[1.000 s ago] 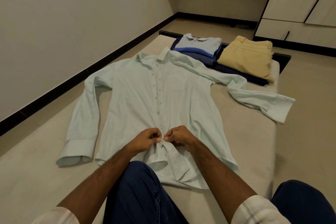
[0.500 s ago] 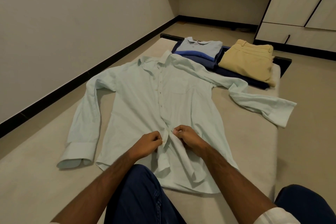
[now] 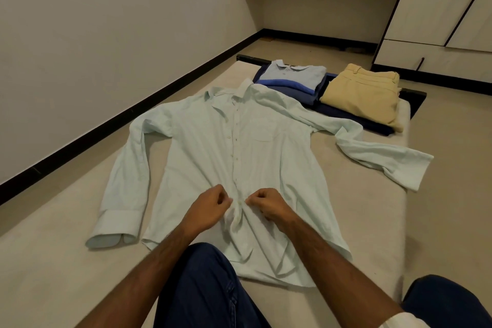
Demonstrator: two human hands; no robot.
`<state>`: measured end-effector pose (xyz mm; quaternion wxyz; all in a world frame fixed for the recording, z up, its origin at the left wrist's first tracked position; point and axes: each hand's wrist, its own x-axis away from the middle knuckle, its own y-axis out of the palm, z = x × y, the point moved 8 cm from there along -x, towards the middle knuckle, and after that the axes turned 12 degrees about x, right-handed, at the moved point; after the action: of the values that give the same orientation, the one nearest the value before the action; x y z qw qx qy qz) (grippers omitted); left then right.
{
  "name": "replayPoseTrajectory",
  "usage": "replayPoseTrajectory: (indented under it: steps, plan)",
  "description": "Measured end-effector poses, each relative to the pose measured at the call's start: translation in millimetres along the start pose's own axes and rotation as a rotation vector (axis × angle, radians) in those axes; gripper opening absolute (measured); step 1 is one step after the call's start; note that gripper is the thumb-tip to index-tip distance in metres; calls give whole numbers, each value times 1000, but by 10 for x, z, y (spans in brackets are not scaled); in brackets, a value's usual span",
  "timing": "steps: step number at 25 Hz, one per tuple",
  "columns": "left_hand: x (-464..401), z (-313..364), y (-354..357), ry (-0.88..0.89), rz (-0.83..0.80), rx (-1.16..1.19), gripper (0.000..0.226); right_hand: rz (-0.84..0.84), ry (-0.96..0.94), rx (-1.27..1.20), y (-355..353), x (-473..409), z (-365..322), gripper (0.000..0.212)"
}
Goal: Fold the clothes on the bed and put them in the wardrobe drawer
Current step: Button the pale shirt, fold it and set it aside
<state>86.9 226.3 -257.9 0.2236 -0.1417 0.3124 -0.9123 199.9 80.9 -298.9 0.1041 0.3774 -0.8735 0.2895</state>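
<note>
Both my hands are on the pale green shirt [image 3: 234,157], which lies flat, front up, on the bed [image 3: 372,221]: collar far, hem near, by my knees. My left hand [image 3: 210,208] and right hand [image 3: 266,205] sit on either side of the button placket, low on the front, fingers curled and pinching the fabric edges together over one button. The placket is the shirt's long axis, running straight away from me between my hands, so neither hand is nearer. The hem flaps below the pinch look open; I'd guess one more button nearer me. Sleeves are spread left and right. The folded polo stack [image 3: 292,80] and tan trousers [image 3: 362,93] sit at the far end, with the wardrobe drawer [image 3: 426,57] beyond them.
</note>
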Motion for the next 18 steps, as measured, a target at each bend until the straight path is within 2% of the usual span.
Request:
replayPoseTrajectory:
  steps: [2,5,8,10,14,18]
  plan:
    - [-144,60,-27,-34,45,110,6,10,16,12,68,-15,-39,16]
    - [-269,10,208,-139,-45,112,7,-5,46,-45,79,-23,-5,9]
    - [-263,32,272,-98,73,125,25,-72,33,-148,70,11,39,8]
    - [-269,-7,261,-100,103,161,30,-120,36,-151,44,36,33,10]
    - [-277,-56,348,-96,6,24,17,-228,-30,-21,-21,85,-80,8]
    - [-270,31,411,-35,11,-119,15,-2,16,-119,-111,30,3,7]
